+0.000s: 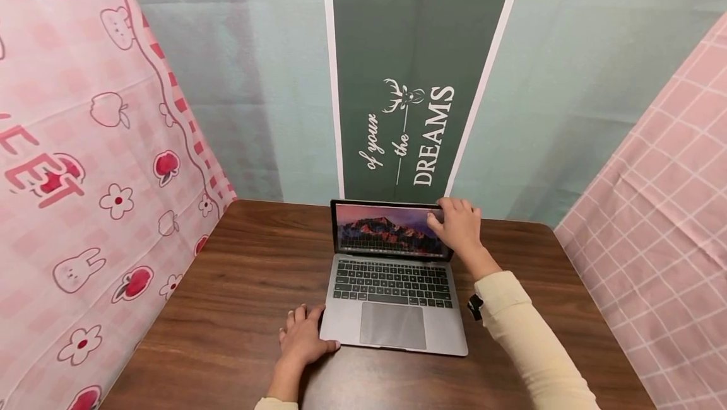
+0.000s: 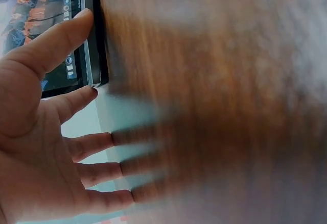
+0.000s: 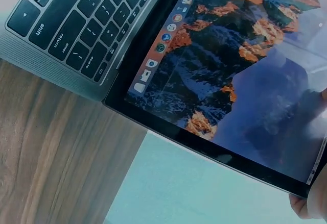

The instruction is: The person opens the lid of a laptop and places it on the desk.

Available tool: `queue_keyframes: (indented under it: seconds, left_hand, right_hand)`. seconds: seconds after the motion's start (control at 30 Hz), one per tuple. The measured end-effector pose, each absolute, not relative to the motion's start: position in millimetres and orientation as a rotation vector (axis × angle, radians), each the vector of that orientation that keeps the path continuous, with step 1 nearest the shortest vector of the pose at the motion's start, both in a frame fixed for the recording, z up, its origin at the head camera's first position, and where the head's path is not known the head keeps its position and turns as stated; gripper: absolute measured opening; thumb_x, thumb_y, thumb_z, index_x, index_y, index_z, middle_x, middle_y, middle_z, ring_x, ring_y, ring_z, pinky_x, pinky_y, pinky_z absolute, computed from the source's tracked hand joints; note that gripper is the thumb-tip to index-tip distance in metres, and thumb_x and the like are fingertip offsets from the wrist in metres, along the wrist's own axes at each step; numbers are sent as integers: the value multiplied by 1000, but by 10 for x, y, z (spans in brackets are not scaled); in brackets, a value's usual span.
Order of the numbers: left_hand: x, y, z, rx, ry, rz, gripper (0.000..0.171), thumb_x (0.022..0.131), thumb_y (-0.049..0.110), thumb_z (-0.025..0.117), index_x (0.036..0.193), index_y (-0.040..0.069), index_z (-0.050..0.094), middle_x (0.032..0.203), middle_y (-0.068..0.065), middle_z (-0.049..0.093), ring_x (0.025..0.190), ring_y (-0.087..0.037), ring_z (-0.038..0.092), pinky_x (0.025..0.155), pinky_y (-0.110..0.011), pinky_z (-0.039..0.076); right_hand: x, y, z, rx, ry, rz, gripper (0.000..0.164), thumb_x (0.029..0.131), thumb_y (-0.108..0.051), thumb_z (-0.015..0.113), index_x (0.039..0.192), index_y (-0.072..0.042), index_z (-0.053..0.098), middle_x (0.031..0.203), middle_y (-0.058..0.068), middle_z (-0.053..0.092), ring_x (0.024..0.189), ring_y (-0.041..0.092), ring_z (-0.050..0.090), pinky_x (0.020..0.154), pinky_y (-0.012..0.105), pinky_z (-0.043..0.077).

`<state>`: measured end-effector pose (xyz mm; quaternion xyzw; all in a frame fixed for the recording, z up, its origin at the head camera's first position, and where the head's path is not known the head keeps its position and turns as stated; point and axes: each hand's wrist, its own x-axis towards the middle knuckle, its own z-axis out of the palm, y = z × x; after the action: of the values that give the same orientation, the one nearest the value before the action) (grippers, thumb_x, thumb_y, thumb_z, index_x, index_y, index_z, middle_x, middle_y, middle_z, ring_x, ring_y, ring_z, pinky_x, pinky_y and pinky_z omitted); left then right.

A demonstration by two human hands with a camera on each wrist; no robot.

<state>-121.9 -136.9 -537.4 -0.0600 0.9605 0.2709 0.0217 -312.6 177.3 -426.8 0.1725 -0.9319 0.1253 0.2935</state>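
An unfolded silver laptop [image 1: 392, 328] lies on the wooden table, its lit screen [image 1: 380, 233] showing a mountain picture. At the upper right corner of the lid, my right hand [image 1: 460, 227] pinches the edge, thumb in front of the screen and fingers behind. Only parts of that right hand [image 3: 318, 196] show in the right wrist view. My left hand [image 1: 301, 337] rests at the laptop's front left corner with its fingers spread. In the left wrist view, the thumb and index finger of the left hand [image 2: 36, 147] touch the laptop's edges; the other fingers extend over the table.
The brown wooden table [image 1: 227, 309] extends on both sides of the laptop. Behind it hangs a green curtain [image 1: 284, 82] with a dark lettered panel [image 1: 420, 31]. Pink patterned cloths hang at the left [image 1: 85, 208] and right [image 1: 653, 221]. A black band [image 1: 474, 306] shows at the right wrist.
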Motion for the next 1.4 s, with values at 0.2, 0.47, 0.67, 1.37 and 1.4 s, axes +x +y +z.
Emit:
queue_keyframes:
  seconds: [0.2, 0.47, 0.67, 1.37, 1.4]
  left_hand:
    - [-1227, -1360, -5384, -201, 2961, 840, 81, 56, 39, 85, 126, 12, 56, 129, -25, 39, 120, -47, 30, 84, -70, 27]
    - [-1228, -1374, -5369, -198, 2963, 841, 82, 55, 39, 85, 126, 11, 56, 129, -26, 39, 119, -46, 31, 84, -68, 28]
    - [-1232, -1374, -5346, -215, 2957, 843, 81, 55, 39, 85, 126, 12, 57, 128, -25, 40, 119, -45, 32, 83, -67, 29]
    - [-1251, -1389, -5394, -206, 2981, 831, 82, 52, 43, 85, 125, 16, 57, 127, -22, 41, 118, -44, 33, 81, -65, 31]
    - [-1254, -1390, -5394, -205, 2986, 835, 82, 52, 43, 86, 125, 16, 58, 127, -22, 42, 118, -44, 34, 80, -65, 31]
  right_hand:
    - [-3237, 1762, -4315, 427, -2495, 370, 41, 83, -35, 64, 111, -5, 59, 107, 18, 58, 96, 38, 47, 73, 56, 37]
    - [-3370, 1697, -4289, 343, -2589, 430, 47, 85, -35, 64, 122, -8, 58, 117, 17, 54, 105, 37, 43, 79, 56, 35]
    - [-3484, 1666, -4261, 307, -2683, 520, 49, 87, -36, 61, 125, -5, 54, 124, 18, 49, 115, 37, 37, 84, 56, 33]
    - [-3784, 1593, -4283, 199, -2822, 540, 57, 89, -30, 57, 137, -3, 41, 138, 19, 37, 129, 35, 23, 97, 57, 25]
    - [-3794, 1591, -4284, 194, -2830, 534, 58, 90, -31, 57, 138, -3, 40, 138, 19, 36, 130, 36, 22, 96, 58, 26]
